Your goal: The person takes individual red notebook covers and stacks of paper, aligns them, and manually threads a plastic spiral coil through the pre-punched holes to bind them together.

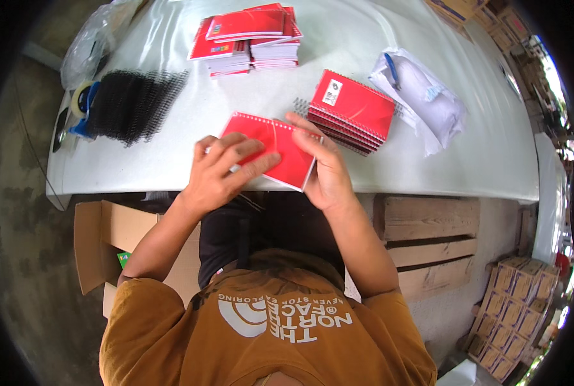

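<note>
A small red notebook (pixel 280 151) is held tilted over the near edge of the table, with a row of small holes along its far edge. My right hand (pixel 325 164) grips its right side, the thumb on the cover. Across the left part of the cover lies my left hand (pixel 225 166), its fingers spread and slightly blurred. Just beyond my right hand sits a stack of red notebooks (pixel 354 106) with dark wire bindings. Farther back, a pile of red-covered books (pixel 248 35) with white page edges shows no wire.
Black wire binding coils (pixel 135 103) lie at the left beside a blue tape dispenser (pixel 84 106) and clear plastic (pixel 94 48). A blue-handled tool (pixel 392 69) rests on white wrapping (pixel 428 103) at right. Below the table are an open cardboard box (pixel 90 244) and a wooden pallet (pixel 428 222).
</note>
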The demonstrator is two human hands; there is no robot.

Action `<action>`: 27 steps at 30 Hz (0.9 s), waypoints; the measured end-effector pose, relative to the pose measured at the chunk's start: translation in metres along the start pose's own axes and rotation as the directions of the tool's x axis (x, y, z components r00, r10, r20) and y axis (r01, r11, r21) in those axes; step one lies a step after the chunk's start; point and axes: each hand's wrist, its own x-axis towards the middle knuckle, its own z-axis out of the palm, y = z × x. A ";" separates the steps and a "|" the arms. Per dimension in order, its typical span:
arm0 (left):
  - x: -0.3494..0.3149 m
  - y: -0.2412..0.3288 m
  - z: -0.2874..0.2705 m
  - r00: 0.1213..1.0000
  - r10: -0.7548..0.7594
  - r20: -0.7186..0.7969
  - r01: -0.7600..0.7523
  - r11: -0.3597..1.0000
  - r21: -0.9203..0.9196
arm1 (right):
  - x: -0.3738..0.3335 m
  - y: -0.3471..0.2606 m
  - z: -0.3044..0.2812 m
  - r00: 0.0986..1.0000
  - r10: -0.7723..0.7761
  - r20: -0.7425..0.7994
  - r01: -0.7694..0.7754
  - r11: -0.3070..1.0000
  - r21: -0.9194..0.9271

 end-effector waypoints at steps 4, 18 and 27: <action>-0.046 -0.065 0.014 0.824 -0.567 0.011 0.565 0.822 0.078 | 0.009 -0.001 -0.038 0.964 -0.174 0.200 0.255 0.816 -0.518; -0.051 -0.126 -0.002 0.408 -0.894 -0.186 0.802 0.448 -0.396 | 0.012 0.012 -0.054 0.943 -0.242 0.227 0.331 0.637 -0.696; -0.013 -0.059 -0.013 0.443 -0.766 0.466 0.442 -0.265 -0.857 | 0.014 0.011 -0.054 0.938 -0.241 0.248 0.346 0.644 -0.682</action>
